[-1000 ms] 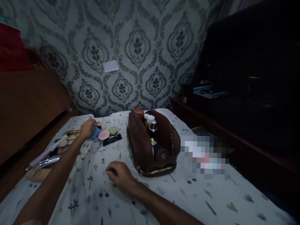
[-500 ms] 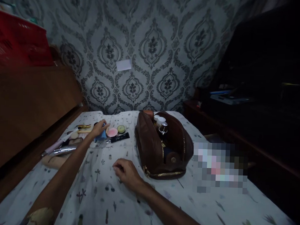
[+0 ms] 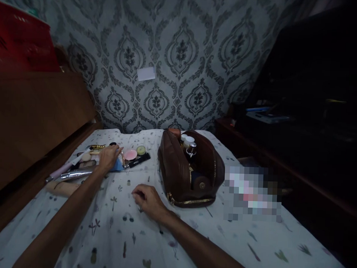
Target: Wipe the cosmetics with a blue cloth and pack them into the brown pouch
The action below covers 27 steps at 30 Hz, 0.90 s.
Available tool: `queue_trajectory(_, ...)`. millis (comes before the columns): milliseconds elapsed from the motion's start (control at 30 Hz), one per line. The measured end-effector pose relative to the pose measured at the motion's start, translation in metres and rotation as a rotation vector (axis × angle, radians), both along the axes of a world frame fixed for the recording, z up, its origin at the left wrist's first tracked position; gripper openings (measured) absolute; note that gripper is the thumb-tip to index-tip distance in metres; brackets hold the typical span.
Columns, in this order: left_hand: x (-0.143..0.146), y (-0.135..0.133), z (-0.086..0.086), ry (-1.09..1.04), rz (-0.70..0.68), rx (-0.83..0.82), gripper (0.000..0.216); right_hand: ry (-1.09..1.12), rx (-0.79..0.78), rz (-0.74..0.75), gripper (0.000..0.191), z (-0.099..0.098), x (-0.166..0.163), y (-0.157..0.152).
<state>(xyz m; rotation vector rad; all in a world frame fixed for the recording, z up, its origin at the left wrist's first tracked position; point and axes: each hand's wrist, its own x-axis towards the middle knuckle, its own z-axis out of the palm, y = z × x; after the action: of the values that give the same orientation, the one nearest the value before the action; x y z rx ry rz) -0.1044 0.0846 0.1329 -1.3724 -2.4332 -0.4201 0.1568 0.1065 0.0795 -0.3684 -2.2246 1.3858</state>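
Observation:
My left hand [image 3: 109, 158] reaches out over a spread of cosmetics on the bed, its fingers curled over a blue item [image 3: 119, 166] beside a pink round compact [image 3: 130, 154]. A green-lidded jar [image 3: 141, 150] and a black tube [image 3: 139, 160] lie just right of it. My right hand [image 3: 148, 199] rests knuckles-up on the patterned sheet [image 3: 163, 243], fingers curled, nothing visible in it. An open brown leather pouch [image 3: 188, 174] stands right of that hand, with bottles [image 3: 189, 144] sticking out of it.
Brushes, a silver tube [image 3: 74, 174] and a pinkish tube [image 3: 60, 171] lie at the bed's left edge. A wooden headboard [image 3: 32, 121] runs along the left, with a red crate [image 3: 20, 38] on top. Dark furniture [image 3: 298, 126] stands at the right, patterned wallpaper behind.
My left hand has lowered onto the blue item among the cosmetics. The view has shifted slightly; my right hand has stayed on the sheet.

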Motion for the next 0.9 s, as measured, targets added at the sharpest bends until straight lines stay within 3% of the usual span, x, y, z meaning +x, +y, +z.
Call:
queue_trajectory(133, 0.010, -0.010, 0.015, -0.019, -0.025, -0.071, 0.045, -0.011, 0.013, -0.009, 0.014, 0.000, -0.001, 0.000)
queue_trajectory(267, 0.021, -0.025, 0.020, -0.070, -0.087, -0.156, 0.054, -0.010, 0.042, -0.011, 0.014, 0.001, 0.000, -0.001)
queue_trajectory(400, 0.024, -0.039, 0.007, -0.112, -0.082, -0.163, 0.049, -0.025, 0.075, -0.017, 0.015, 0.001, 0.001, -0.001)
queue_trajectory(533, 0.020, -0.049, -0.014, -0.284, -0.153, -0.231, 0.051, -0.058, 0.097, -0.019, 0.015, 0.002, 0.001, -0.001)
queue_trajectory(633, 0.028, -0.056, -0.020, -0.220, -0.140, -0.188, 0.053, -0.067, 0.108, -0.021, 0.014, 0.004, 0.002, -0.001)
queue_trajectory(833, 0.064, -0.075, -0.002, 0.065, -0.115, -0.053, 0.050, -0.109, 0.145, -0.022, 0.011, 0.009, 0.003, -0.001)
queue_trajectory(900, 0.063, -0.086, -0.003, 0.046, -0.202, -0.032, 0.045, -0.114, 0.151, -0.018, 0.012, 0.010, 0.003, -0.001)
